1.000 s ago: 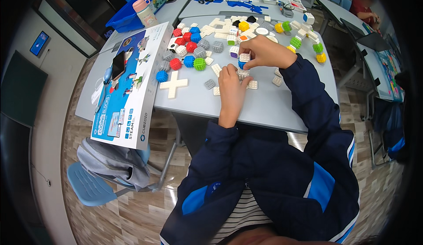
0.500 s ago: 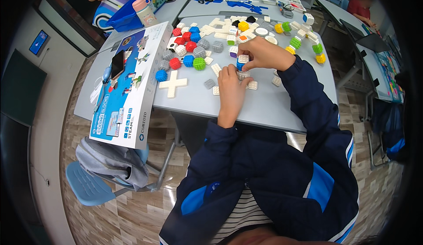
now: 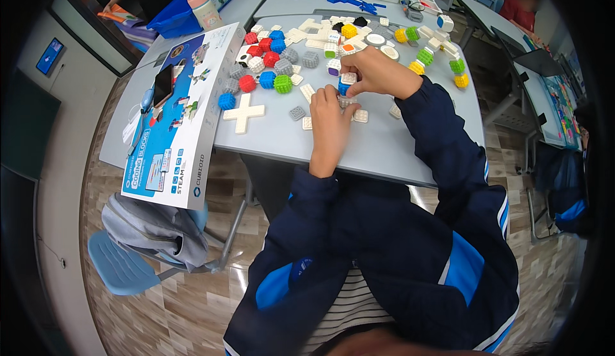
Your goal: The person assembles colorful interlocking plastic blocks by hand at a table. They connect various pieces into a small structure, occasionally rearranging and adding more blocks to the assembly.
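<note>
Both my hands meet over a small stack of studded building blocks at the table's near middle. My right hand (image 3: 379, 74) pinches a blue block (image 3: 343, 89) with a white studded plate (image 3: 348, 78) on its top. Just below, my left hand (image 3: 330, 122) has its thumb and fingers closed around a pale block (image 3: 346, 101), mostly hidden by the fingers. Whether the two blocks are joined I cannot tell. Around my hands lie a white square plate (image 3: 360, 116), a grey plate (image 3: 297, 113) and a white cross-shaped piece (image 3: 243, 113).
Left stand a large box (image 3: 186, 112) with a phone (image 3: 163, 85) on it, a bottle (image 3: 204, 11) and a blue bin (image 3: 176, 19). Red, grey and green blocks (image 3: 282, 84) pile up beyond. A yellow, green and white block assembly (image 3: 425, 57) sits right. Other people are nearby.
The whole view has shifted slightly, with the table a little higher and further left. My hands keep their grip on the blocks in nearly the same pose.
</note>
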A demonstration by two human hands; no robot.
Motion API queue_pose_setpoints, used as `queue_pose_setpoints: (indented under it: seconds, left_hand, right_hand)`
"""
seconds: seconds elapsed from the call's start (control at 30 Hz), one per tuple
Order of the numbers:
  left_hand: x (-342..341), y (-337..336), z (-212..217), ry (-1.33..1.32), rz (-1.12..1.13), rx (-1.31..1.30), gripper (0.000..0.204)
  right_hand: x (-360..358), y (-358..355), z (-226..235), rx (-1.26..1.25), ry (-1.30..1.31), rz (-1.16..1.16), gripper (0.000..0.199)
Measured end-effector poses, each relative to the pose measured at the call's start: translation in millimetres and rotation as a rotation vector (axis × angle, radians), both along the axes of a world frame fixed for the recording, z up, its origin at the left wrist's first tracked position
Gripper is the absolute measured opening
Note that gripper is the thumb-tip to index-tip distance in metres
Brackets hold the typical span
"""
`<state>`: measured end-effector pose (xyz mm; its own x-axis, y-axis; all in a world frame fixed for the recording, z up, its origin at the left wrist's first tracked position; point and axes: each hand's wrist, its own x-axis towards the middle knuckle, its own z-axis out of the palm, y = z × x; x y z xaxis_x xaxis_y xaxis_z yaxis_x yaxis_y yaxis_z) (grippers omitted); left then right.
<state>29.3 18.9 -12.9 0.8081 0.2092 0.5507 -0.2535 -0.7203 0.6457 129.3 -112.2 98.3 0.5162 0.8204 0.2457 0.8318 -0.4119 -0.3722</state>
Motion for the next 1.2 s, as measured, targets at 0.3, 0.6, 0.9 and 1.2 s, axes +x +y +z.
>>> queue_pose_setpoints:
  seconds: [0.3,0.6,0.9,1.2]
  left_hand:
    - [-27.3,10.2,-1.6,-0.195,0.042,0.042,0.046]
    - [-41.4,8.0,-10.9,-0.139,0.028,0.092,0.038]
    - [-39.1,8.1,-10.6,-0.145,0.043,0.097,0.039]
    - [-41.7,6.6,-6.7,-0.121,-0.001,0.091,0.046]
  right_hand:
    - [10.2,-16.9,23.3,-0.008,0.085,0.032,0.042]
    - [-12.6,-9.0,24.1,-0.073,0.118,0.159,0.037]
    - [-15.2,-2.2,12.7,-0.066,0.031,0.172,0.038]
    - [-25.6,-8.3,14.3,-0.033,0.088,0.122,0.039]
